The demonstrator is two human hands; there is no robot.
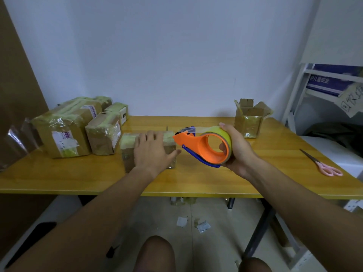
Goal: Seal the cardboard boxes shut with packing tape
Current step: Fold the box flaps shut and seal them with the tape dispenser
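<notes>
Cardboard box point(127, 152), glossy-taped, lies under flat left hand point(152, 152); right hand point(238, 149) grips round orange dispenser point(206, 148).

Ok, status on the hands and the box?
Left hand flat on small box. Right hand grips tape dispenser beside it. Open box waits behind. Nothing blocking.

Left hand point(152, 152) extended forward, palm down, fingers straight and spread; right hand point(236, 149) raised, fingers curled in a grip, thumb uppermost
</notes>
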